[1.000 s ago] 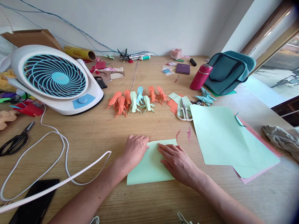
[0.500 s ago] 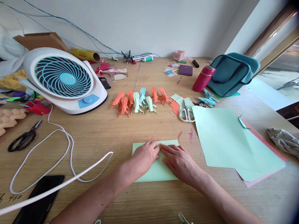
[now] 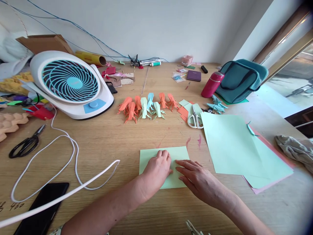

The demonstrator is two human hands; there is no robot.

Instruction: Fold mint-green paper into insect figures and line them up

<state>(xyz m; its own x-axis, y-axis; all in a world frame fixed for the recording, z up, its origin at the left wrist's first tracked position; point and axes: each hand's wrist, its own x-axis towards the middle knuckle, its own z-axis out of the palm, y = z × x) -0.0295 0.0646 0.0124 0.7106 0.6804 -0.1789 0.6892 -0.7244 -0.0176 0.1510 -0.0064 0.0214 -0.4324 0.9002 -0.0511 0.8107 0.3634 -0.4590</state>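
From the head camera, looking down the wooden table, a pale green sheet lies flat near the front edge, just left of a big stack of green and pink paper. Both hands rest on it.

The left hand lies palm down on the middle of the sheet, fingers loosely bent, their tips near its far edge. It presses and grips nothing. The right hand lies flat beside it, fingers stretched out and pointing left, almost touching the left hand. It too only bears down on the paper.

A second ago the left hand sat at the sheet's left edge and the paper lay askew. Now the hand has slid inward, the right one has drawn back towards the near right corner, and the sheet sits squarer to the table edge. By the look of it, the pressing has moved from the edge to the middle.

Further back stand a row of folded paper figures, white scissors and a white fan. A white cable loops at the left.
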